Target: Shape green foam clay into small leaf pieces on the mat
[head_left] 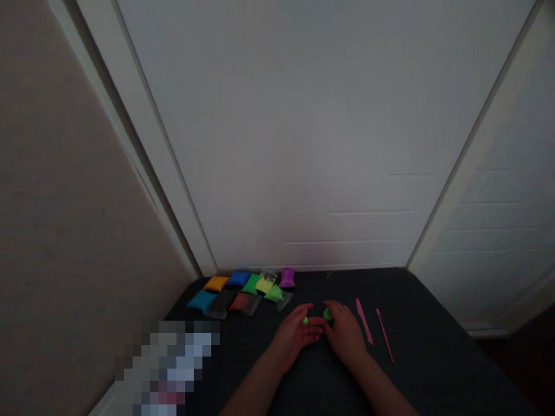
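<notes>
A small light green piece of modelling clay (pixel 305 320) sits in my left hand (pixel 292 338), by the base of the fingers, which stretch toward the right. My right hand (pixel 347 335) curls its thumb and fingers around a larger lump of green clay (pixel 327 314). The two hands face each other just above the dark table (pixel 243 370), with a narrow gap between them. To the right of my right hand lie a pink plastic knife (pixel 364 321) and a thin pink modelling stick (pixel 385 335).
Several clay packets lie at the table's back left, among them an orange packet (pixel 215 283), a blue packet (pixel 238 278), a purple packet (pixel 287 277) and an opened light green packet (pixel 275 293). A white panel (pixel 269 144) rises behind the table. A blurred patch (pixel 177 364) covers the lower left.
</notes>
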### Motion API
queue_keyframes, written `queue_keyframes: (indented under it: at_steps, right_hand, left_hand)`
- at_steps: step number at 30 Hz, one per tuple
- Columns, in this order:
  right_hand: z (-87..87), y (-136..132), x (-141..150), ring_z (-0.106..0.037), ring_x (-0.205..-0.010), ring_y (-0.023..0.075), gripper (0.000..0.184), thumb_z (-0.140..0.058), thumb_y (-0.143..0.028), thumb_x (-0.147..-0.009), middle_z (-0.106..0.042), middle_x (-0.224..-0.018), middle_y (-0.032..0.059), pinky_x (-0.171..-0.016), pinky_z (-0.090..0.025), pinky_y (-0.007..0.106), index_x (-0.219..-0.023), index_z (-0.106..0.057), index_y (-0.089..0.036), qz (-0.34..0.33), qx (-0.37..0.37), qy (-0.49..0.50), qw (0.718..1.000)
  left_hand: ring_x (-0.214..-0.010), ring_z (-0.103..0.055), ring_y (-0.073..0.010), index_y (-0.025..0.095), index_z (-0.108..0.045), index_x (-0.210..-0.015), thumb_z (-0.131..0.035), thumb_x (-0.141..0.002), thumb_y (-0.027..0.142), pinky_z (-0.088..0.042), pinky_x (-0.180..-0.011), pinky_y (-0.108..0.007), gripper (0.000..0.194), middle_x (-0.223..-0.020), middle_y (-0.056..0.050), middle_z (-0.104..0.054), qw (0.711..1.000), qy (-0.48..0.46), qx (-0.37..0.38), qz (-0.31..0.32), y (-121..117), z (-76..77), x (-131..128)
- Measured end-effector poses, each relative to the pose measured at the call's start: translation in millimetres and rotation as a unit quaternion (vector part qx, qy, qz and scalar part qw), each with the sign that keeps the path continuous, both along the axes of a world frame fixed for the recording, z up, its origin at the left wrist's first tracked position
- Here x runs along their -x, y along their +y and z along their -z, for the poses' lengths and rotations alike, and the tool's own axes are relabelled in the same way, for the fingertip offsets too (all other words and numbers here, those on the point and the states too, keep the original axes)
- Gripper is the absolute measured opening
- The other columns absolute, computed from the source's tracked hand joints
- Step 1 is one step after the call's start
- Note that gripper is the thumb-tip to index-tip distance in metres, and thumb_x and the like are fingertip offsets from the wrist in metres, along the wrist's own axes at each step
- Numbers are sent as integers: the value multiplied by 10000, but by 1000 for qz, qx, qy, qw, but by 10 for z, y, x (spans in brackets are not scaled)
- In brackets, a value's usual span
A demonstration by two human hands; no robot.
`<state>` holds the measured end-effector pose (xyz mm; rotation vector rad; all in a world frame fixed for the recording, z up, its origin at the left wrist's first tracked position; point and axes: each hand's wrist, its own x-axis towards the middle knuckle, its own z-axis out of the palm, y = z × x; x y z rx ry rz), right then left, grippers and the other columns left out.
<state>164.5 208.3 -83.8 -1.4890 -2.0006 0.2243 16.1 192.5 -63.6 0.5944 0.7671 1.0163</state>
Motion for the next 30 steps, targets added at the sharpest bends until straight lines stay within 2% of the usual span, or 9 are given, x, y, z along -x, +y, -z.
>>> queue_keyframes:
  at_steps: [3, 6, 10, 12, 14, 19, 23, 28, 30]
  right_hand:
    - [-21, -15, 10, -475, -1002, 248, 324, -462, -163, -741, -528, -1092, 98, -851, -385, 382, -1059, -520, -179, 0, -8, 36, 999]
    - [-110, -99, 22, -474, -997, 209, 280, -389, -137, -789, -537, -1043, 84, -869, -376, 368, -1030, -520, -190, -30, -26, 96, 995]
    - [-216, -279, 112, -490, -938, 201, 274, -471, -178, -773, -561, -985, 50, -832, -389, 376, -1043, -495, -223, -125, -20, 114, 985]
    - [-211, -344, 177, -493, -925, 201, 314, -535, -192, -736, -564, -979, 43, -821, -396, 374, -1045, -487, -227, -146, 0, 126, 981]
    - [-172, -369, 226, -500, -919, 197, 313, -558, -184, -718, -568, -968, 40, -815, -405, 367, -1021, -495, -227, -138, 17, 154, 978]
    - [-91, -334, 240, -511, -948, 193, 318, -553, -170, -717, -573, -997, 37, -839, -409, 364, -1025, -506, -236, -139, 44, 190, 971]
    - [-108, -323, 225, -533, -908, 193, 261, -559, -204, -724, -602, -950, 33, -809, -430, 354, -982, -546, -237, -159, 55, 188, 968]
    - [-132, -309, 214, -545, -898, 187, 240, -528, -229, -754, -601, -948, 42, -806, -439, 357, -993, -553, -238, -160, 50, 191, 967]
    - [-145, -298, 205, -538, -910, 189, 229, -523, -228, -757, -588, -962, 51, -807, -440, 359, -983, -557, -234, -152, 29, 198, 968]
  left_hand:
    - [-778, -626, -209, 135, -402, -1121, -456, -801, 355, -432, -768, -367, 392, -872, -140, -646, 999, -32, 9, 32, -43, 91, 88]
    - [-853, -611, -221, 143, -405, -1142, -445, -812, 340, -394, -836, -396, 386, -878, -131, -650, 997, -64, 7, 36, -67, 115, 128]
    - [-841, -609, -202, 143, -459, -1120, -441, -824, 283, -401, -822, -375, 328, -909, -114, -643, 996, -80, -21, 42, -90, 117, 129]
    - [-837, -606, -190, 141, -482, -1104, -443, -825, 251, -415, -792, -346, 302, -988, -116, -618, 995, -78, -35, 46, -105, 121, 124]
    - [-825, -606, -178, 142, -486, -1107, -435, -830, 242, -425, -760, -320, 299, -1030, -117, -601, 995, -77, -39, 55, -120, 128, 121]
    - [-735, -622, -161, 123, -462, -1144, -389, -851, 277, -434, -711, -302, 339, -818, -111, -659, 991, -78, -27, 103, -141, 144, 116]
    - [-714, -622, -147, 122, -447, -1162, -398, -849, 272, -434, -705, -289, 351, -798, -107, -662, 990, -88, -18, 106, -146, 134, 110]
    - [-813, -603, -178, 131, -465, -1138, -381, -848, 327, -422, -779, -359, 360, -915, -113, -634, 989, -119, -3, 86, -133, 130, 108]
    - [-846, -591, -183, 147, -478, -1118, -407, -841, 291, -410, -807, -382, 320, -979, -106, -611, 991, -120, -11, 64, -130, 128, 118]
